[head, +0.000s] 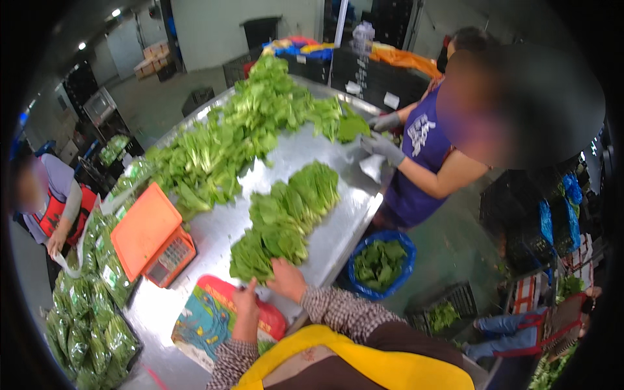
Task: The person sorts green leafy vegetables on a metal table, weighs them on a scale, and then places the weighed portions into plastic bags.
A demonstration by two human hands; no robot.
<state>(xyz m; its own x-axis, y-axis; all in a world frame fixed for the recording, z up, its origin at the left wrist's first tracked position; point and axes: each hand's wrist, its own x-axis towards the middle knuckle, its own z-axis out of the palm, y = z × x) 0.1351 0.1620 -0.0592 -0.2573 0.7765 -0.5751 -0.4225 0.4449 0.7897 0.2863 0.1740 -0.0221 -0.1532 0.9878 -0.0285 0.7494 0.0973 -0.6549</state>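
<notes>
Bunches of leafy greens [280, 219] lie in a row on the metal table [336, 234] before me. My right hand [288, 279] has its fingers on the stems at the near end of this row; whether it grips them I cannot tell. Just left of it, my left hand [246, 302] is raised over a printed red and blue bag [209, 312], its fingertips close to the nearest leaves. What the left hand's fingers hold, if anything, does not show clearly. An orange scale [165, 253] with a flat tray stands to the left of the bag.
A large heap of greens [214, 146] covers the table's far side. Bagged greens [92, 321] line the left. Across at the right, a gloved co-worker [414, 156] handles leaves; another person [63, 209] stands left. A blue-lined bin [382, 265] and black crate [446, 312] sit right.
</notes>
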